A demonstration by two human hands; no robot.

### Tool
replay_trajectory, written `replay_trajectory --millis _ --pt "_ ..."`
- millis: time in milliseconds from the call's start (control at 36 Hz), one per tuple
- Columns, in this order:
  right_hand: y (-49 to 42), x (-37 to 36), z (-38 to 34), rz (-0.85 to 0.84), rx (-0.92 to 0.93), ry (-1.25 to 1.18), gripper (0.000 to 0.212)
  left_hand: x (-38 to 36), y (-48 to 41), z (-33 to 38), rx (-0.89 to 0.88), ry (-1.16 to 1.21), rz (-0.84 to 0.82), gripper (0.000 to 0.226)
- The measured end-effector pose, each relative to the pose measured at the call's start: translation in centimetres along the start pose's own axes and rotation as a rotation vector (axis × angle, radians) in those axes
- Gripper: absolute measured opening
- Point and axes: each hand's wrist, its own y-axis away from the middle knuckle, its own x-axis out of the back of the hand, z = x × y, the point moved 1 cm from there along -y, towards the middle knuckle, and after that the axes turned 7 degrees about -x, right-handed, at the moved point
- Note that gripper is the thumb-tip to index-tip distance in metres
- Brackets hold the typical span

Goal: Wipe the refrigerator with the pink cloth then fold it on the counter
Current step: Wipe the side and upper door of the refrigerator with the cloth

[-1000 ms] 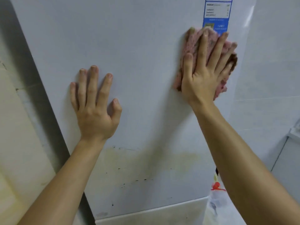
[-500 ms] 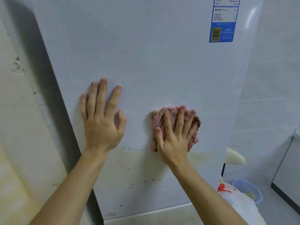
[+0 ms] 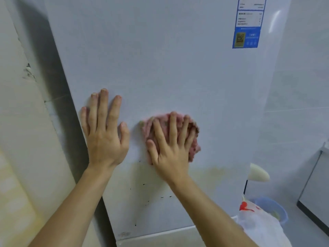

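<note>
Now | right hand [image 3: 170, 150] flat, pressing pink cloth [image 3: 193, 138] on refrigerator [image 3: 169, 59] | left hand [image 3: 105, 136] spread

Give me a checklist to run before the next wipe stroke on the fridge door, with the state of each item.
1. Pink cloth flat under right hand: ok.
2. Left hand braced on refrigerator, apart from the cloth: ok.
3. Yellowish stain below the cloth wiped: not ok.
4. Black specks lower down gone: not ok.
5. Blue label out of the cloth's way: ok.
6. Cloth damp: cannot tell.
</note>
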Motion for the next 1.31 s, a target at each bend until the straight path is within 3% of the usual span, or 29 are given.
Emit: replay_trajectory --millis 167,278,500,556,722,861,1194,1306 --pt "3.6 -0.4 2.5 -0.111 0.133 0.006 0.053 -0.2 0.6 0.2 0.007 0.016 -0.012 0.061" --pt "0.6 0.9 4.6 -0.063 0.152 0.024 0.053 -0.1 0.5 0.1 0.005 0.020 -0.012 0.061" --pt "-10.5 4.1 5.7 0.098 -0.052 -0.015 0.056 -0.5 0.5 0.1 0.011 0.002 -0.003 0.060" --pt "-10.0 3.8 6.6 0.126 -0.116 -0.051 0.057 -0.6 0.6 0.0 0.012 0.004 -0.003 0.059" --pt "-0.8 2.3 11.2 0.130 -0.592 -0.182 0.063 -0.2 0.7 -0.3 -0.002 0.011 -0.010 0.057" --pt "-0.3 2.0 9.5 0.126 -0.687 -0.207 0.063 -0.1 0.6 -0.3 0.000 0.011 -0.022 0.058" --pt "-15.0 3.0 -2.9 0.196 -0.179 -0.021 0.064 1.2 0.7 -2.0 0.012 -0.002 -0.034 0.058" --pt "-13.2 2.0 -6.0 0.180 -0.006 -0.011 0.055 1.6 1.2 -3.1 0.070 0.019 -0.026 0.064"
